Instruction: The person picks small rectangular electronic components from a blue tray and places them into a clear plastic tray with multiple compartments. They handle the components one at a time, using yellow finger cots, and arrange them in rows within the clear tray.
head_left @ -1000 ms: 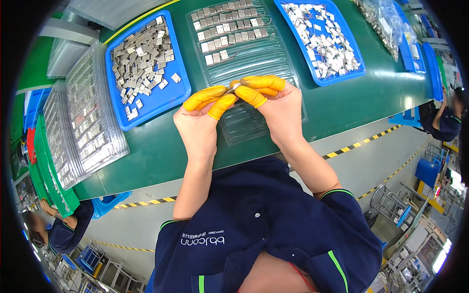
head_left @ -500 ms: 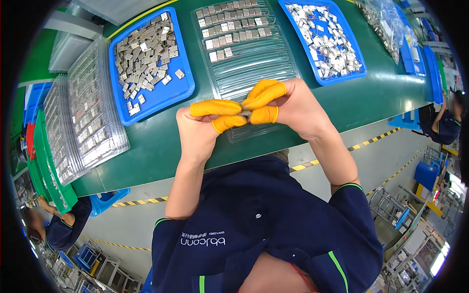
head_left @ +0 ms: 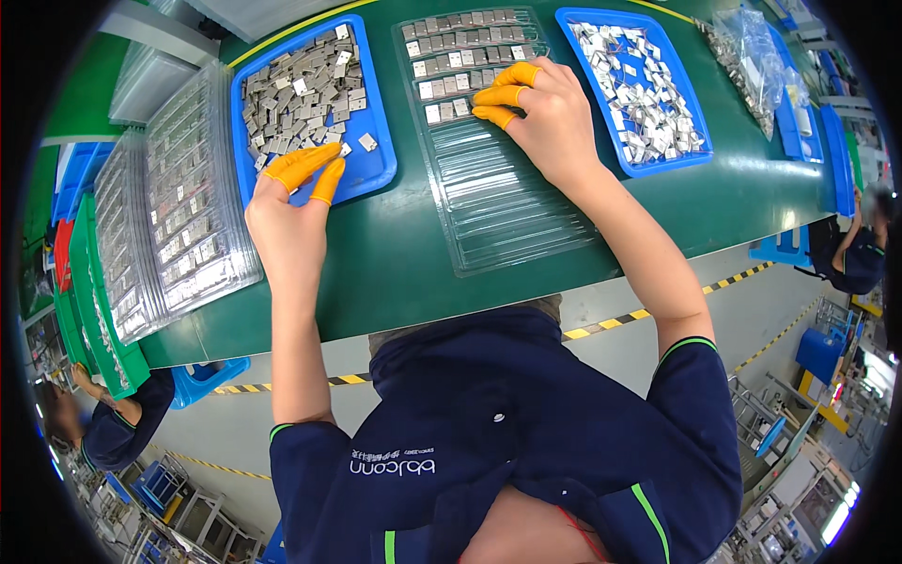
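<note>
My right hand (head_left: 554, 122), with yellow finger cots on its fingers, is at the clear plastic blister tray (head_left: 507, 211). Its fingertips are closed at the end of the last partly filled row, beside a small metal piece (head_left: 460, 107); they mostly hide the piece in them. My left hand (head_left: 289, 221), also in yellow cots, reaches over the near edge of a blue tray (head_left: 376, 169) heaped with small flat silvery pieces (head_left: 305, 94). Its thumb and finger are slightly apart, close to a loose piece (head_left: 345, 149) at the tray's near end.
A second blue tray (head_left: 700, 155) of white pieces with thin wires stands to the right. Stacked filled blister trays (head_left: 183, 207) lie at the left, beside green bins (head_left: 94, 310). A plastic bag (head_left: 742, 56) of parts sits far right. Other people work at both sides.
My hands were together over the blister tray's near end, pinching a small piece. They have parted: the right went forward to the partly filled row, the left went left to the blue tray.
</note>
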### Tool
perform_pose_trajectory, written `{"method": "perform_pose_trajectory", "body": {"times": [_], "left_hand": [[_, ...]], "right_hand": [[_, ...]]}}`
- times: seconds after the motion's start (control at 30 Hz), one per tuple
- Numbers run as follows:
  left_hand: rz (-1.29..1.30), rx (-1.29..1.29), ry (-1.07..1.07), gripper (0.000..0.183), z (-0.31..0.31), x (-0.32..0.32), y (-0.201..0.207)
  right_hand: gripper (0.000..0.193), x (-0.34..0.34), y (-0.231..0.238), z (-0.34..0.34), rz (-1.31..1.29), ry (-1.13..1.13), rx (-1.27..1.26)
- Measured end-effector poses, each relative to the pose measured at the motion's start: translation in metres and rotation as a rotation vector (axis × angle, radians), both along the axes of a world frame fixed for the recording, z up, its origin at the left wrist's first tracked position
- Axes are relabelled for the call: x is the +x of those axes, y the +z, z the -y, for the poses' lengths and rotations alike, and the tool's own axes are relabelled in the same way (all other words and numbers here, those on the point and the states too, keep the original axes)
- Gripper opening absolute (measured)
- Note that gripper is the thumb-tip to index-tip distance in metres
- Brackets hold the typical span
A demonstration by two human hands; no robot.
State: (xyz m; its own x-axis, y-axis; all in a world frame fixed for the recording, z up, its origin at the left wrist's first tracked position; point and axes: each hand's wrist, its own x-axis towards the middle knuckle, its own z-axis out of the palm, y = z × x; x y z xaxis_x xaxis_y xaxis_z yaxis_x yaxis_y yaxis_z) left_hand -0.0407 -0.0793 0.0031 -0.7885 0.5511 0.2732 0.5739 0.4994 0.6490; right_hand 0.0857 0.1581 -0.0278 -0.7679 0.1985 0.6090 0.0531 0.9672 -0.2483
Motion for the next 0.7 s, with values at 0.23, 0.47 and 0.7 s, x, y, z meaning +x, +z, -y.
{"method": "perform_pose_trajectory", "body": {"times": [0.23,0.47,0.7], "left_hand": [[-0.080,-0.112,-0.094,0.024,-0.018,-0.019,-0.002],[-0.131,-0.247,-0.115,0.026,-0.031,-0.020,-0.010],[-0.085,-0.137,-0.089,0.021,-0.033,-0.012,-0.009]], "right_hand": [[0.018,0.010,0.007,-0.017,0.023,-0.159,-0.211],[0.021,0.080,0.012,-0.103,0.208,-0.519,-0.423],[0.025,0.077,0.014,-0.090,0.297,-0.441,-0.426]]}}
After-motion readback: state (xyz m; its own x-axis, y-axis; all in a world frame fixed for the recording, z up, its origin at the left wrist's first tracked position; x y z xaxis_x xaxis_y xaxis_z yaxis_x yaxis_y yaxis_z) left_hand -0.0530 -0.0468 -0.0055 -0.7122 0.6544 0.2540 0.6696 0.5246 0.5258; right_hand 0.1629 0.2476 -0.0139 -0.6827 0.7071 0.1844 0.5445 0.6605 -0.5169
